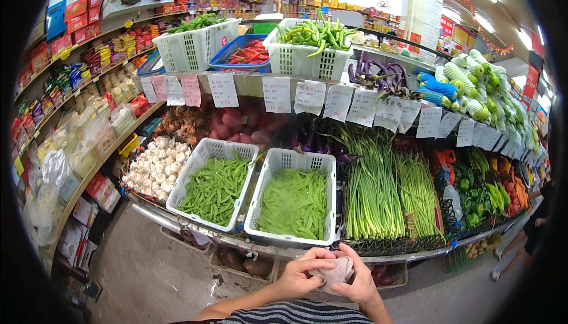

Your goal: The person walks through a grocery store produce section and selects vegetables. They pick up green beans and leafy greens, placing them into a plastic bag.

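Note:
A crumpled, pale pinkish cloth (pixel 333 275) is held between both hands, low in the picture. My left hand (pixel 301 273) grips it from the left with bent fingers. On its right side my right hand (pixel 360 277) has thumb and fingers closed around it. Just beyond the hands is the front edge of a vegetable stand. Two white plastic baskets of green pea pods stand there, one (pixel 333 200) straight ahead and one (pixel 177 191) to its left. Long green stalks (pixel 370 191) lie right of them, garlic bulbs (pixel 157 164) at the left.
An upper shelf holds a white basket of green peppers (pixel 310 60), a blue basket of red peppers (pixel 248 55), purple eggplants (pixel 381 75) and net-wrapped gourds (pixel 470 80). Price papers hang below it. Low crates (pixel 243 265) sit under the stand. A person (pixel 534 224) stands at the far right.

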The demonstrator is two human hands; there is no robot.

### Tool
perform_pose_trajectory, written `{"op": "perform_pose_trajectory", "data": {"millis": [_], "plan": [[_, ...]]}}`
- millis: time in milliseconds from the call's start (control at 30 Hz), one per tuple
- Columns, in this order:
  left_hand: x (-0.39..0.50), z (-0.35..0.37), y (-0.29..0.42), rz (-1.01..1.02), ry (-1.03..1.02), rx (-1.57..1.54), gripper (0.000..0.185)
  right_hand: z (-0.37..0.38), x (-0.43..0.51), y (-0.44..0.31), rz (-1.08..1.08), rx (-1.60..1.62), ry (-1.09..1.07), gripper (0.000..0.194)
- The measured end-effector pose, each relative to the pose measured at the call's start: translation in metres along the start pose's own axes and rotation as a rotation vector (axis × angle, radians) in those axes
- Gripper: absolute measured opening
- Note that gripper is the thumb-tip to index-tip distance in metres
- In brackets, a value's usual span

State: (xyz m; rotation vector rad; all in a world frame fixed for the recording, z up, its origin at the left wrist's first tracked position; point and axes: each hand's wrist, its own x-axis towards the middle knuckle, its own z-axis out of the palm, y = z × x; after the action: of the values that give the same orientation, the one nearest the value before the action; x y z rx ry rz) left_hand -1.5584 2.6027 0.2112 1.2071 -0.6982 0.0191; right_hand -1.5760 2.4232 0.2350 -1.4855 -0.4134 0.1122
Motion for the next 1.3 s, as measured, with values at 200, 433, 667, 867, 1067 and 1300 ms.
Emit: {"op": "perform_pose_trajectory", "data": {"millis": [200, 433, 667, 867, 1067, 1300], "plan": [[0.033, 0.026, -0.024, 0.147, 0.028, 0.272, 0.045, -0.053, 0.013, -0.004, 0.022, -0.18, 0.03, 0.067], [0.041, 0.042, -0.056, 0.082, 0.093, 0.309, 0.045, -0.098, 0.008, 0.008, -0.105, -0.115, 0.069, 0.041], [0.023, -0.064, -0.085, -0.186, 0.328, 0.937, 0.038, -0.105, 0.014, 0.005, -0.114, -0.011, 0.138, 0.021], [0.011, -0.249, -0.087, -0.693, 0.725, 1.365, 0.05, -0.091, 0.022, -0.008, -0.06, 0.06, 0.208, 0.03], [-0.007, -0.337, -0.081, -1.306, 0.659, 1.451, 0.104, -0.078, 0.036, 0.001, -0.012, -0.028, 0.116, 0.047], [-0.037, -0.385, -0.097, -1.003, 0.649, 1.571, 0.066, -0.034, 0.067, 0.003, 0.04, 0.137, 0.273, 0.047]]}}
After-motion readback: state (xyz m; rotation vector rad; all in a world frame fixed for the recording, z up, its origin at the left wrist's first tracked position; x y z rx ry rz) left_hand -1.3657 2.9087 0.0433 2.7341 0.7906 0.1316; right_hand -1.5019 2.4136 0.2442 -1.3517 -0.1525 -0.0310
